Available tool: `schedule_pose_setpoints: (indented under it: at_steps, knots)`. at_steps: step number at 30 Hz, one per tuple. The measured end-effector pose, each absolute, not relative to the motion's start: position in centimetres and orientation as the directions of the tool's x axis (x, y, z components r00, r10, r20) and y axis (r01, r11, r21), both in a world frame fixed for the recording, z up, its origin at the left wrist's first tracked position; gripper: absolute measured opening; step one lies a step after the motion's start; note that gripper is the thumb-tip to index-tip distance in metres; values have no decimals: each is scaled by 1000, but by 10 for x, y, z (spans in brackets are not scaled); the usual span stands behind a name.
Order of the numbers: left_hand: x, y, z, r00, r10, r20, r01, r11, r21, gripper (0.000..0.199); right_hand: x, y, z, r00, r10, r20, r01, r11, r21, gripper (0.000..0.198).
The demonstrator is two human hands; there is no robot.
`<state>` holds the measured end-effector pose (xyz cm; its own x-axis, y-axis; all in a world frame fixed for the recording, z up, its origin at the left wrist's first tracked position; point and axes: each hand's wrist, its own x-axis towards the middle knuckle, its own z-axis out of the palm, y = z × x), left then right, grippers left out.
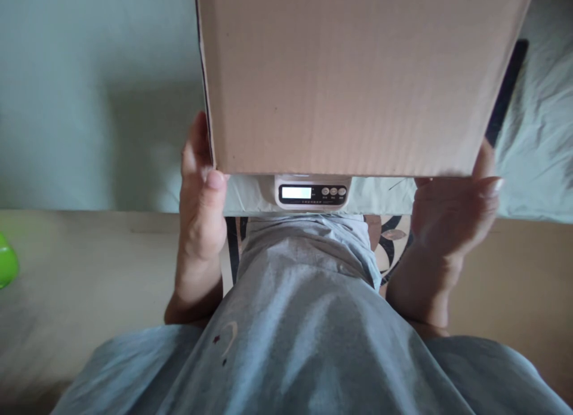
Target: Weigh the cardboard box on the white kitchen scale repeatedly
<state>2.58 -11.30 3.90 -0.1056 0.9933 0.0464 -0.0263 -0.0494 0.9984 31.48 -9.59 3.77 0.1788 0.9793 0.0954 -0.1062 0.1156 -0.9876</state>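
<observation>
A large brown cardboard box [349, 80] fills the upper middle of the view, its far end cut off by the frame. My left hand [203, 200] grips its near left corner, the thumb at the edge and the other fingers along the side. At the near right corner my right hand [456, 209] holds the box, with some fingers hidden beneath it. Below the box's near edge shows the front of a white digital scale [313, 192], with a lit display and several round buttons. The rest of the scale is hidden by the box, and I cannot tell whether they touch.
A pale green cloth [147, 128] covers the surface, whose near edge runs just in front of my body. A dark, flat strip-like object [508, 92] lies partly behind the box at right. Something bright green [6, 260] stands at the far left, low down.
</observation>
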Motion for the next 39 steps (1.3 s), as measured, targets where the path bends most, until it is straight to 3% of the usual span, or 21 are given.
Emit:
schedule_pose_setpoints:
  at_steps: [5, 12, 17, 20, 22, 25, 27, 34, 36, 39]
  knots:
    - [37, -116, 43, -96, 994, 49, -25, -52, 998, 41, 305, -100, 40, 158, 984, 80, -98, 96, -991, 46]
    - [39, -115, 46, -121, 992, 32, -64, -40, 997, 32, 303, -94, 55, 147, 986, 83, -109, 99, -989, 38]
    - [20, -92, 46, -58, 986, 157, -21, -159, 987, 43, 313, -82, 61, 66, 988, 137, -143, 145, -979, 34]
    - [17, -70, 46, -123, 990, 64, -57, -71, 996, 43, 316, -70, 56, 14, 984, 180, -166, 180, -970, 31]
    - [20, -54, 47, -154, 988, 5, -62, -15, 998, 55, 315, -56, 50, 8, 988, 155, -180, 154, -972, 34]
    - [27, -32, 47, -163, 986, -48, -44, 41, 998, 77, 311, -33, 43, 82, 994, 74, -269, 93, -959, 21]
    - [32, -21, 45, -171, 980, -99, -26, 96, 995, 83, 307, -22, 38, 94, 994, 50, -300, 76, -951, 27]
    - [38, 1, 19, -206, 952, -228, 12, 235, 972, 53, 301, -16, 21, 94, 996, 11, -196, 29, -980, 53]
    - [37, 6, 11, -216, 938, -270, -23, 272, 962, 41, 301, -12, 15, 78, 997, -8, -162, 5, -987, 52]
    - [33, 8, 4, -226, 924, -309, -72, 301, 951, 39, 304, -5, 9, 85, 995, -54, -168, -39, -985, 49]
